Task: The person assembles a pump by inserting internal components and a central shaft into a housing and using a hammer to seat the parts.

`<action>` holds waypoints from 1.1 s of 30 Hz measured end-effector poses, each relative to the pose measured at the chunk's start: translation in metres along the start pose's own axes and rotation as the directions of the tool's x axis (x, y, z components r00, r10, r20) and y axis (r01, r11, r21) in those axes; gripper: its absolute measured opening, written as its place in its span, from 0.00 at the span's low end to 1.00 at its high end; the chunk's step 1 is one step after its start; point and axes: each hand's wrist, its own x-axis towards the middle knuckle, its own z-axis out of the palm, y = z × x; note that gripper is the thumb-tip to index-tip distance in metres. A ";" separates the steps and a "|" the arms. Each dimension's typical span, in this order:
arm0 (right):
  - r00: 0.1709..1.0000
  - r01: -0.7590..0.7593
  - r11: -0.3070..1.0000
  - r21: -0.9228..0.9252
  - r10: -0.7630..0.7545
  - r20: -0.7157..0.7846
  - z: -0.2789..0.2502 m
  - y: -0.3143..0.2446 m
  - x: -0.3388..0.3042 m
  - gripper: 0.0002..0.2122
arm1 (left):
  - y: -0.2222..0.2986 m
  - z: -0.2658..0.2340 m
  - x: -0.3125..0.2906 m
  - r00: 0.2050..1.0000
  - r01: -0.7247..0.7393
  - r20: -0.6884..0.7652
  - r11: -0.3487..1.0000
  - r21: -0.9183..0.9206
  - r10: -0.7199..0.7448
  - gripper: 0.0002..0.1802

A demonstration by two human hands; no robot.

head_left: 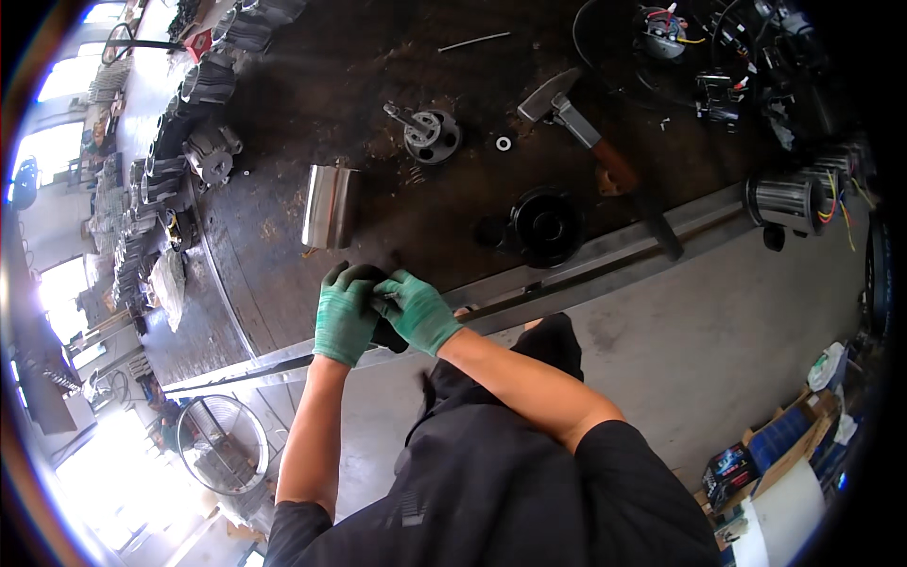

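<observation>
Both hands wear green gloves with dark fingers and meet at the near edge of the workbench. My left hand (pixel 342 317) is closed round a black part (pixel 389 337), mostly hidden behind the gloves. My right hand (pixel 416 310) is closed at the same part, with its fingertips pinched together on its upper side. Just beyond them a shiny metal cylinder (pixel 331 206) stands on the bench. Farther off sits a round metal part with a shaft (pixel 433 137), beside a small washer (pixel 504 144). To the right lies a round black housing (pixel 548 227).
A hammer (pixel 614 165) with a wooden grip lies right of centre on the dark workbench (pixel 274 123). A thin rod (pixel 474 42) lies at the back. Motor bodies (pixel 210 156) line the left; a wired motor (pixel 786 203) sits at the right edge. A floor fan (pixel 223 444) stands lower left.
</observation>
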 end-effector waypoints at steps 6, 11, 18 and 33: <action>0.991 0.125 0.978 -0.166 -0.115 0.069 -0.012 -0.015 0.003 0.08 | -0.004 0.000 0.001 1.000 -0.025 0.002 1.000 0.010 0.025 0.16; 0.991 0.132 0.991 -0.014 -0.132 0.031 -0.018 -0.025 0.003 0.08 | 0.000 -0.002 0.002 0.994 -0.095 -0.054 0.995 0.033 0.096 0.18; 0.967 0.253 0.961 -0.110 -0.255 -0.005 -0.027 -0.023 -0.004 0.06 | -0.013 0.010 -0.008 0.984 0.180 0.038 0.956 -0.231 -0.176 0.29; 0.953 0.296 0.891 -0.344 -0.299 0.047 -0.031 -0.012 -0.010 0.06 | -0.011 -0.007 0.000 0.998 0.041 0.060 0.991 -0.125 -0.033 0.19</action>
